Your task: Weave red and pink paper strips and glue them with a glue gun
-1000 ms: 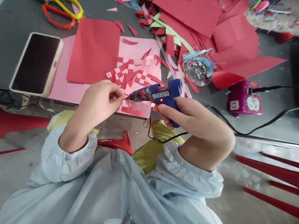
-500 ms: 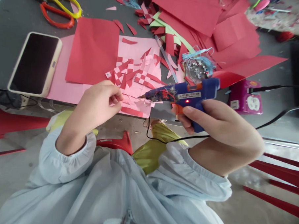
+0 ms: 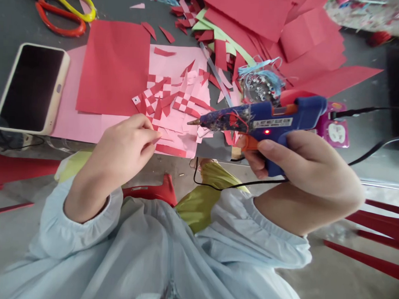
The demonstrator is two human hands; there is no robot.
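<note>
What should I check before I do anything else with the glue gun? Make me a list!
1. Glue gun in the right hand: ok, gripped by its handle.
2. Red light on the gun: ok, it's lit.
3. Nozzle apart from the left hand: ok, there's a gap between them.
4. Paper bit between the left fingertips: cannot tell, too small to see clearly.
5. Loose paper kept away from the nozzle: not ok, checkered pieces lie close by.
6. Scissors shut: cannot tell, the blades run out of the picture.
</note>
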